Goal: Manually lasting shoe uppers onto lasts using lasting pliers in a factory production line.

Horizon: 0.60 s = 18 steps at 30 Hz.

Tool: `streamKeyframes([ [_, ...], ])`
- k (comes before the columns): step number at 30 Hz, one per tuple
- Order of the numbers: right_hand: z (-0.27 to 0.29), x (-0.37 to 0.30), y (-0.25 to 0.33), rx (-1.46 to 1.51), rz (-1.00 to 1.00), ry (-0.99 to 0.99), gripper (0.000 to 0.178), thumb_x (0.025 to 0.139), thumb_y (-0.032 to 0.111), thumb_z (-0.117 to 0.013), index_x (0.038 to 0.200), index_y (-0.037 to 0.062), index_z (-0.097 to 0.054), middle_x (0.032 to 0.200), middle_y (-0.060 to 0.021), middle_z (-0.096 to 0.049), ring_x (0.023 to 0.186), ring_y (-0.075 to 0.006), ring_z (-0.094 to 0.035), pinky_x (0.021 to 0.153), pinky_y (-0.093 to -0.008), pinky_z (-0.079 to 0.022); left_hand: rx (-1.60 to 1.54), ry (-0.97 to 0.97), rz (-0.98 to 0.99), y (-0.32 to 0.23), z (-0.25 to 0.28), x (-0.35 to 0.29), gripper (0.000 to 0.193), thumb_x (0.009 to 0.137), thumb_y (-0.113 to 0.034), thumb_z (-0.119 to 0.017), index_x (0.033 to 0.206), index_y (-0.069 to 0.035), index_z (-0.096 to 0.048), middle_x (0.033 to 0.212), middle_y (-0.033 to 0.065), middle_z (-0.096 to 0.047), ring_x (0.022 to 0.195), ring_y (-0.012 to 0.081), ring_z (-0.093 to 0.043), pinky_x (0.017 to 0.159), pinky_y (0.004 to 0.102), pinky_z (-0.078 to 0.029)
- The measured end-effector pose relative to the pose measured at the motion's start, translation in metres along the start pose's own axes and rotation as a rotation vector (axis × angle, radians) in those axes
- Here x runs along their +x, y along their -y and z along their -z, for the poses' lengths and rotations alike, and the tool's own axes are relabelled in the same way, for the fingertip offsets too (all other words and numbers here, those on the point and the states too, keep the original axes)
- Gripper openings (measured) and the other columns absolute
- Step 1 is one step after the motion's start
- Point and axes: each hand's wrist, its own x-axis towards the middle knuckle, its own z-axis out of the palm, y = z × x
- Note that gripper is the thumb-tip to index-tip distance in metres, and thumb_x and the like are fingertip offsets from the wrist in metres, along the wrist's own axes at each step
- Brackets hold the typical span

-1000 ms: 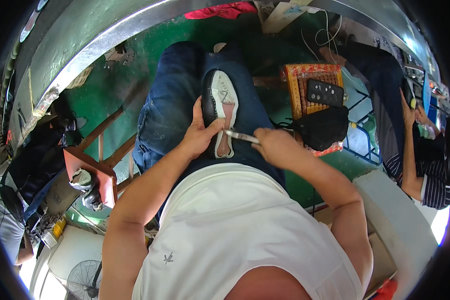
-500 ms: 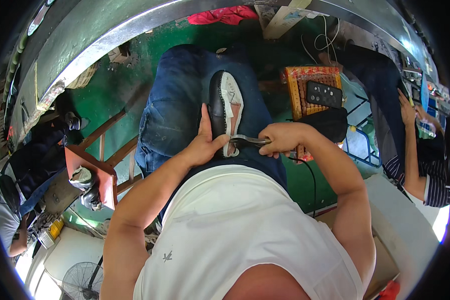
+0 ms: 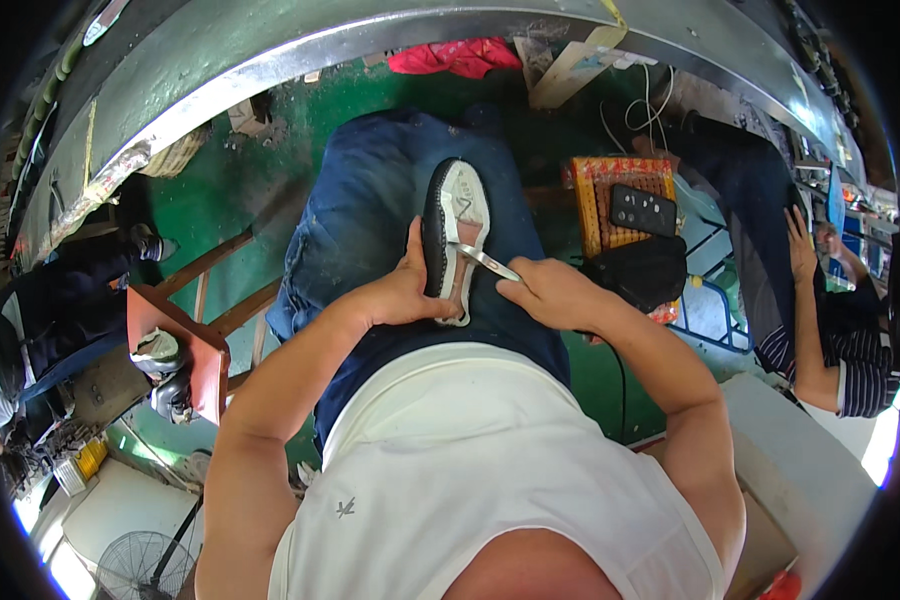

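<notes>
A black shoe upper (image 3: 465,190) lies bottom up across my thighs, toe pointing away from me. Its pale underside and brownish insole strip show, with a whitish edge folded in around the rim. My left hand (image 3: 402,292) is closed around the shoe's left side near the heel, thumb across the heel end and fingers along the outer side. In my right hand (image 3: 552,292) are silver metal pincers (image 3: 490,262), their tip touching the middle of the underside. The fist hides most of their handles.
Right of my legs, a beaded-top stool (image 3: 597,215) bears a black phone-like device (image 3: 642,210) and a black pouch (image 3: 638,275). A reddish wooden stool (image 3: 205,365) with shoes stands left. A metal-edged bench (image 3: 300,50) curves ahead. Other people sit at both sides.
The pincers have moved from the heel area up to the middle of the underside, now angled. The shoe has turned slightly in my left hand, its black side showing less.
</notes>
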Motion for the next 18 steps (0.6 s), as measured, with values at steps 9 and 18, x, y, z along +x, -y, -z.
streamKeyframes([
  [9,-0.006,-0.020,-0.021,0.459,-0.146,-0.074,0.042,0.106,0.038,-0.049,0.097,-0.0020,-0.056,0.081,-0.0117,-0.067,0.073,-0.0208,-0.067,0.070,-0.0369,-0.053,-0.670,-0.218,-0.183,-0.006,0.025,0.048,0.054,0.098,-0.029,-0.069,0.134,0.006,-0.050,0.119,0.0119,-0.063,0.110,0.0165,-0.059,0.096,0.0310,-0.048],
  [18,0.028,0.000,-0.001,0.524,-0.033,-0.232,0.040,0.108,0.035,-0.044,0.096,-0.0023,-0.055,0.077,-0.0125,-0.064,0.068,-0.0212,-0.065,0.066,-0.0358,-0.052,-0.094,-0.289,-0.047,-0.016,0.006,0.046,0.067,0.094,-0.030,-0.069,0.142,0.008,-0.042,0.128,0.0220,-0.061,0.117,0.0257,-0.060,0.101,0.0337,-0.047],
])
